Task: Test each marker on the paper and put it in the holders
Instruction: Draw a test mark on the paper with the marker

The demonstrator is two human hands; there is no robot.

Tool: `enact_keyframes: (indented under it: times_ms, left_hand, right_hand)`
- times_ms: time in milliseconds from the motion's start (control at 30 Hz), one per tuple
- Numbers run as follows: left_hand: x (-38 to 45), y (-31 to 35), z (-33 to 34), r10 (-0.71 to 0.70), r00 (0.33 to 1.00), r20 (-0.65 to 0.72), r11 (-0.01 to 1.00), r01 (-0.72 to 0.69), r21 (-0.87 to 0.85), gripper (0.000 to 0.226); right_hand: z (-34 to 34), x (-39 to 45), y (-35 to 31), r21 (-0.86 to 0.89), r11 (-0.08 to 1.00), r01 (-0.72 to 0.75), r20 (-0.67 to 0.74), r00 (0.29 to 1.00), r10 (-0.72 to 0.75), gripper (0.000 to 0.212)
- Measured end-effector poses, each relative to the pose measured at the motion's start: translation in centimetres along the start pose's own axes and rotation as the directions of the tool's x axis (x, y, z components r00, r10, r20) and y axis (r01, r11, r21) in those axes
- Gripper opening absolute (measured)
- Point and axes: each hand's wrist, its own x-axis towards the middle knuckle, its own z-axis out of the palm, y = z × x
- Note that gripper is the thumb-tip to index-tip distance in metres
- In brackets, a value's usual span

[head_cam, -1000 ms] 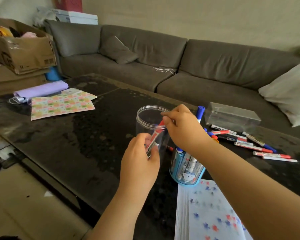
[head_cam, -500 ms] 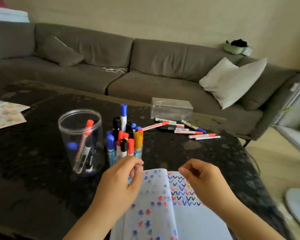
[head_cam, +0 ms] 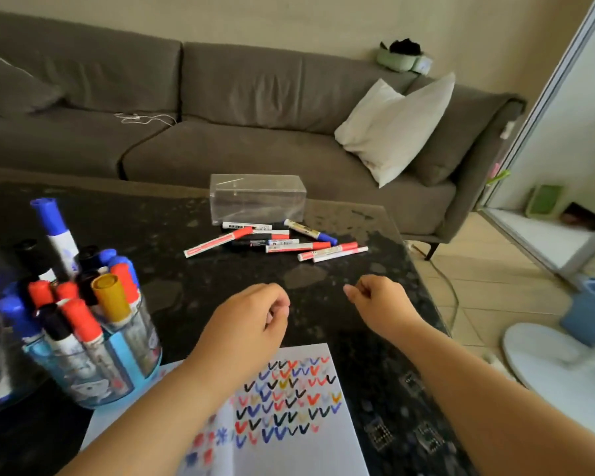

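Markers dominate a dark stone-patterned surface [head_cam: 220, 280] that fills the middle of the frame, a grey sofa [head_cam: 220, 108] behind it. White paper [head_cam: 299, 438] at lower centre carries rows of coloured check marks, evidently the test sheet. At lower left, a blue holder [head_cam: 117, 365] stands packed with capped markers, presumably those already tried. Both hands hover above the paper's far edge: the left hand [head_cam: 251, 321] and right hand [head_cam: 382, 300] each have fingers curled in, holding nothing. Loose markers [head_cam: 279, 240] lie in a cluster at centre, just before a clear box [head_cam: 258, 197], likely awaiting testing. Their labels are too small to read.
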Motion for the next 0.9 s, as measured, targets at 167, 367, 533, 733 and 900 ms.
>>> enact_keyframes:
  times_ms: [167,367,533,733,900]
  left_hand:
    - [3.8,-1.5,2.8,-0.009,0.999,0.036,1.0,0.008,0.023,0.015]
    - [5.1,-3.3,4.7,-0.03,0.999,0.043,0.999,0.029,0.019,0.015]
    - [4.9,-4.0,5.1,-0.059,0.997,0.053,0.998,0.06,-0.016,0.015]
    - [4.0,-3.6,3.8,-0.066,0.997,0.043,0.998,0.067,-0.01,0.015]
    - [1.4,-1.8,1.4,-0.03,0.997,0.067,0.999,0.029,0.018,0.016]
  right_hand:
    - [0.8,7.5,1.1,-0.201,0.976,0.086,-0.123,0.986,-0.113,0.03]
    - [2.3,12.9,1.9,-0.392,0.906,0.158,-0.06,0.979,-0.197,0.041]
    - [2.3,13.7,2.4,-0.561,0.797,0.224,0.027,0.967,-0.253,0.032]
    - [1.0,9.8,1.2,-0.62,0.724,0.302,0.175,0.953,-0.247,0.02]
    - [-0.4,-0.3,-0.7,-0.243,0.908,0.341,0.18,0.936,-0.303,0.009]
